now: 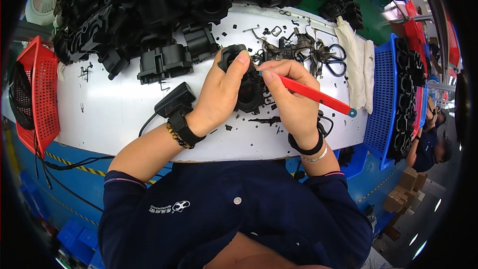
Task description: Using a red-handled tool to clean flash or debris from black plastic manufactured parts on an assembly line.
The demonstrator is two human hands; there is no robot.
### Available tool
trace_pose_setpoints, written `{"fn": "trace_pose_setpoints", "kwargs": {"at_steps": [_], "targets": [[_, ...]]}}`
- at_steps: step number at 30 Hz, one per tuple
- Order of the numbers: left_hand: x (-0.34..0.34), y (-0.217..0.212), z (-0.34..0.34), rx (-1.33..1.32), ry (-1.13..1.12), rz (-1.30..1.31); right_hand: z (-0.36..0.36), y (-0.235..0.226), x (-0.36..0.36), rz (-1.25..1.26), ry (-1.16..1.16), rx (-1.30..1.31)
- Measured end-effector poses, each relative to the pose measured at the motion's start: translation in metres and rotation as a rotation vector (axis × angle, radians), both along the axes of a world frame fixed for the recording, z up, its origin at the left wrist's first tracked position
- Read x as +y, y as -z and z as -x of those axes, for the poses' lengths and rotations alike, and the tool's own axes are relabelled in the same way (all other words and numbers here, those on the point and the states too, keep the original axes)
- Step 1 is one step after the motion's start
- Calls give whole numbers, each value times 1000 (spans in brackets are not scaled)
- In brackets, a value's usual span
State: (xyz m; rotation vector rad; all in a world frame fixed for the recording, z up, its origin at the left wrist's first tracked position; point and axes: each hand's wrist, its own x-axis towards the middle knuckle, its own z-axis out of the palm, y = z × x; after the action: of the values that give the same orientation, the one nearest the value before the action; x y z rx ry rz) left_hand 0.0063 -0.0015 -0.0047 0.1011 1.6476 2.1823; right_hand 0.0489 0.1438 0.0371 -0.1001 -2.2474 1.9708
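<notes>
My left hand [219, 94] is closed round a black moulded plastic part [250, 95], its thumb lying along the upper section. The part is held above the white table, and fingers cover much of it. My right hand [296, 102] pinches a slim red-handled tool [321, 97] like a pen. Its flat handle slants down to the right, ending in a round teal tip. The tool's working end meets the part near my left thumb; its shape is too small to make out. Beside my left wrist sits a black box-shaped device [175, 98] with a cable.
A heap of black plastic housings [164, 10] covers the table's far side. Black scraps [266, 119] dot the white table [109, 109]. Scissors [336, 61] lie by a pale cloth [356, 65]. A red basket [46, 94] stands left, a blue basket [381, 94] right. Another person [429, 144] is at far right.
</notes>
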Motion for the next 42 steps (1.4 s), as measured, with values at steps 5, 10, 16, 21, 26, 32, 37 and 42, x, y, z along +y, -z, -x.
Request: {"fn": "trace_pose_setpoints", "kwargs": {"at_steps": [5,10,16,21,26,32,37,42], "targets": [[0,0,0,-8,25,-25,1,5,1,-101,28,12],[-1,2,-2,-56,31,-62,-1,3,6,-148,17,11],[-1,2,-1,-79,74,-58,-2,-1,15,-224,7,75],[-2,1,2,-80,46,-62,3,-6,20,-144,-74,74],[-10,0,4,190,7,129,9,-10,16,-160,-46,8],[14,10,8,277,31,-69,8,10,48,-349,2,-85],[15,21,3,155,89,-165,4,17,54,-408,-183,-79],[-2,4,2,160,75,-77,9,7,37,-297,-256,-22]]}}
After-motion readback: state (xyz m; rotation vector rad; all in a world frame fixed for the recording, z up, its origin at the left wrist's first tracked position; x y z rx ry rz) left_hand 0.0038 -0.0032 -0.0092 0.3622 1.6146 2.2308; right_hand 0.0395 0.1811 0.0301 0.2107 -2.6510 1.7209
